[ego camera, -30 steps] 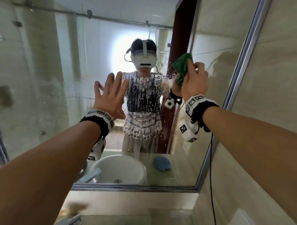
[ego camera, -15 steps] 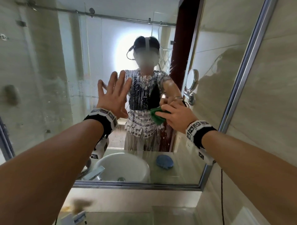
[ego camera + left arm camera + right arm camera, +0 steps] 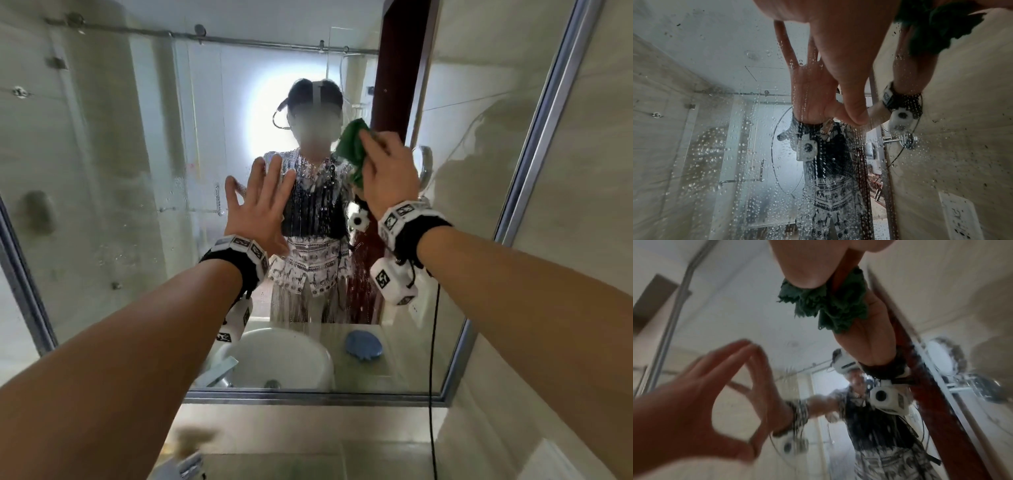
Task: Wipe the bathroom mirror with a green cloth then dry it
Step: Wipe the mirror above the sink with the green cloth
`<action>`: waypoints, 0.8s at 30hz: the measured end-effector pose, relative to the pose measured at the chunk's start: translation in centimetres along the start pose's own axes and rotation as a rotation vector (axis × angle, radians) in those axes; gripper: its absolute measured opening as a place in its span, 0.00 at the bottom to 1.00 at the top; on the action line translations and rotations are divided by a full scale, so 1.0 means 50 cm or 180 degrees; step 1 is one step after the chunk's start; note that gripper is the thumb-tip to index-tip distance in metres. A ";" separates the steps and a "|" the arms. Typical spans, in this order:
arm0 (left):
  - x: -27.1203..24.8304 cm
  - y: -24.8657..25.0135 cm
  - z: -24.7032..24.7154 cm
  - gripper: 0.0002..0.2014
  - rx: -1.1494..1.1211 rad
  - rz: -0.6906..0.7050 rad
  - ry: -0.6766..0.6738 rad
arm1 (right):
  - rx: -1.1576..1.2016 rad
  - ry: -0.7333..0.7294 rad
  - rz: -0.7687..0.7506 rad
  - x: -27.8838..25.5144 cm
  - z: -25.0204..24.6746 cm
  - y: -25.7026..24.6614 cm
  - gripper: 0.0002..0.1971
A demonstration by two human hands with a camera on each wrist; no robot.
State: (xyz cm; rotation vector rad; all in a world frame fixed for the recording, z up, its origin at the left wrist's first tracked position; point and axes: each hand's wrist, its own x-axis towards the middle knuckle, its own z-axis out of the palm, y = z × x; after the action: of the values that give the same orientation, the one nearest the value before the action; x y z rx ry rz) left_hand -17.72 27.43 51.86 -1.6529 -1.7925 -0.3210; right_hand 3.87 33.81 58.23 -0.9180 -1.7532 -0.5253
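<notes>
The bathroom mirror [image 3: 102,205] is wet, with drops and streaks running down its middle [image 3: 748,162]. My left hand [image 3: 260,202] lies flat against the glass with its fingers spread and straight; the left wrist view shows its palm [image 3: 838,40] meeting its own reflection. My right hand [image 3: 387,171] holds a bunched green cloth [image 3: 352,150] against the glass up and to the right of the left hand. In the right wrist view, the cloth [image 3: 818,308] pokes out below my right hand [image 3: 803,264], and the left hand [image 3: 694,410] is blurred.
A metal frame [image 3: 308,397] edges the mirror, with tiled wall [image 3: 582,240] right beside it. The glass reflects a white basin [image 3: 274,356] and a blue object [image 3: 363,344]. A black cable [image 3: 433,377] hangs from my right wrist. A blurred object [image 3: 185,459] stands on the counter below.
The right hand swept the cloth down to mid-mirror, then back up towards the upper right. The left hand stayed flat on the glass.
</notes>
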 end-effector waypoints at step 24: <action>-0.111 -0.229 0.035 0.69 -0.0103 -0.0475 0.0082 | 0.0065 -0.0163 -0.0253 -0.078 0.057 -0.079 0.19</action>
State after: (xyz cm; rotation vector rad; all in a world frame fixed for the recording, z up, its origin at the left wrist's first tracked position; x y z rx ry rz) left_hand -29.30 22.19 50.04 -1.5332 -1.9046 -0.4378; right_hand -0.29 32.17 53.87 -0.8572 -1.8441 -0.5384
